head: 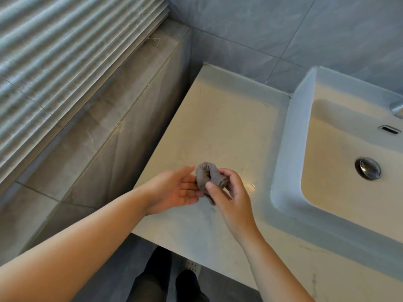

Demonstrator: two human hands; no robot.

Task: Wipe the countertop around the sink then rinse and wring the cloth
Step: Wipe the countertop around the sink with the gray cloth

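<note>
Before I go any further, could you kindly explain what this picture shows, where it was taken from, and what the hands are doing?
There is no machine here: a person wears a camera on the head, looking down at their own bare arms. The right hand grips a bunched grey cloth, while the left hand lies open beside it, fingers touching it. Both hover over a pale countertop, which carries nothing else in view. To the right sits a white sink with a metal drain plug; a tap's edge shows.
</note>
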